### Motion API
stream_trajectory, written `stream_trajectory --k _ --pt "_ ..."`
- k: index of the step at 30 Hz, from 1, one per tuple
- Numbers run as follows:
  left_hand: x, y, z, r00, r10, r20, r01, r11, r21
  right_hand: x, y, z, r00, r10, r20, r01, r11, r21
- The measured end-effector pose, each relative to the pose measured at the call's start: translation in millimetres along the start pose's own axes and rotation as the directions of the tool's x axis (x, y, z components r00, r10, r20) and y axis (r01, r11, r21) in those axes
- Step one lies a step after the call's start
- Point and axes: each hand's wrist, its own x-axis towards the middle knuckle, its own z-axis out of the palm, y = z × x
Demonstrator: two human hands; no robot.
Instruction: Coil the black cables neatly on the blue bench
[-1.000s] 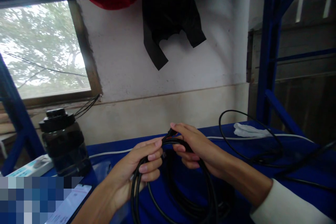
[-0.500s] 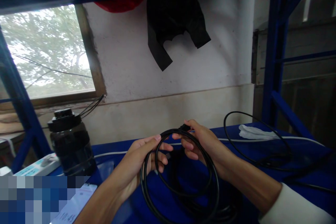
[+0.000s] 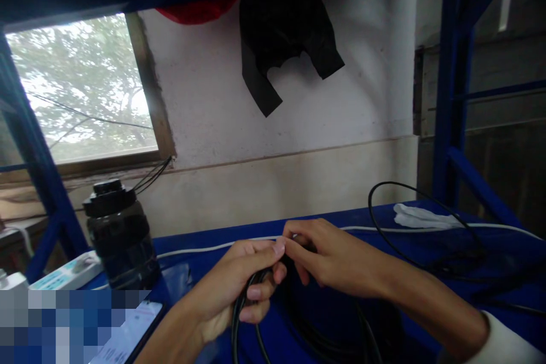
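Observation:
A coil of black cable (image 3: pixel 239 310) hangs from my left hand (image 3: pixel 243 276), whose fingers are wrapped round its strands. My right hand (image 3: pixel 324 253) is closed at the top of the coil, its fingertips touching my left thumb; it grips something dark, mostly hidden by the fingers. Below and between the hands, more black cable loops lie on the blue surface, dim and partly out of view at the bottom edge.
A dark bottle (image 3: pixel 123 239) stands at the left by a white power strip (image 3: pixel 68 273) and a phone (image 3: pixel 128 333). A white cord (image 3: pixel 196 251) runs along the back. At the right lie a looped black cable (image 3: pixel 375 222) and white crumpled material (image 3: pixel 422 217). Blue posts (image 3: pixel 452 79) flank the surface.
Both hands have come together at the top of the coil. My right hand has turned palm down and moved lower; my left fingers have closed round the strands, and the open loop has dropped.

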Motion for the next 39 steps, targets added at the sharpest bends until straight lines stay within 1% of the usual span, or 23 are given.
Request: stream_trajectory --k 1,3,6,8,11,14,18,20,21,22,23,24,25,26,27,28,30,32,34,37,39 --pt "1 -1 0.8 1.0 0.007 -0.011 -0.007 1.0 -0.01 -1 -3 2 0.999 -0.032 -0.005 0.032 0.998 -0.058" --pt "3 -3 0.2 0.998 0.034 -0.056 -0.036 0.999 -0.027 -1 -6 5 0.992 -0.121 -0.026 0.117 0.986 -0.118" --pt "9 -7 -4.9 0.987 0.081 -0.136 -0.088 0.995 -0.047 0 -1 8 0.969 -0.244 -0.044 0.237 0.963 -0.126" --pt "13 -10 -10.0 0.981 0.109 -0.158 -0.116 0.993 -0.035 1 4 11 0.962 -0.271 -0.037 0.265 0.958 -0.11" --pt "15 -16 -16.4 0.973 0.161 -0.164 -0.16 0.987 0.025 3 10 16 0.952 -0.303 -0.039 0.298 0.949 -0.101" --pt "15 -19 -18.1 0.97 0.167 -0.175 -0.159 0.986 0.057 3 13 19 0.942 -0.334 -0.034 0.329 0.94 -0.093" --pt "16 -17 -17.6 0.958 0.174 -0.229 -0.158 0.984 0.086 2 10 22 0.926 -0.377 -0.012 0.376 0.926 -0.023" --pt "16 -13 -20.9 0.934 0.215 -0.285 -0.173 0.971 0.163 2 8 21 0.93 -0.364 -0.051 0.363 0.932 -0.017" --pt "15 -10 -23.9 0.913 0.253 -0.321 -0.183 0.955 0.233 3 7 20 0.937 -0.339 -0.086 0.337 0.941 -0.038" --pt "13 -6 -27.8 0.879 0.309 -0.364 -0.193 0.928 0.319 3 7 19 0.942 -0.312 -0.125 0.306 0.95 -0.063" --pt "11 -3 -32.1 0.836 0.378 -0.398 -0.201 0.885 0.419 4 8 18 0.944 -0.287 -0.16 0.278 0.957 -0.08" --pt "8 1 -36.7 0.78 0.461 -0.424 -0.205 0.828 0.522 5 10 17 0.949 -0.259 -0.181 0.25 0.965 -0.074" --pt "4 3 -41.0 0.715 0.54 -0.444 -0.199 0.765 0.612 5 12 16 0.957 -0.224 -0.186 0.222 0.975 -0.031" --pt "0 5 -44.9 0.658 0.602 -0.452 -0.169 0.703 0.69 6 14 14 0.967 -0.182 -0.177 0.193 0.98 0.049" --pt "-5 7 -48.0 0.607 0.648 -0.46 -0.116 0.645 0.755 7 17 13 0.978 -0.131 -0.164 0.157 0.975 0.156" --pt "-11 7 -50.3 0.567 0.681 -0.464 -0.053 0.592 0.804 8 20 11 0.985 -0.079 -0.15 0.118 0.954 0.274" --pt "-25 4 -52.8 0.508 0.722 -0.47 0.078 0.505 0.86 9 26 7 0.989 -0.002 -0.148 0.075 0.871 0.485" --pt "-41 -3 -54.5 0.444 0.753 -0.486 0.186 0.452 0.872 10 31 2 0.978 0.038 -0.205 0.099 0.782 0.615" --pt "-59 -13 -58.4 0.376 0.77 -0.516 0.282 0.435 0.855 11 34 -3 0.954 0.087 -0.288 0.144 0.708 0.692" --pt "-84 -33 -71.7 0.297 0.788 -0.54 0.381 0.421 0.824 13 37 -11 0.907 0.176 -0.382 0.213 0.591 0.778" --pt "-97 -45 -84.4 0.196 0.842 -0.503 0.42 0.391 0.819 12 35 -15 0.894 0.224 -0.389 0.228 0.519 0.824"
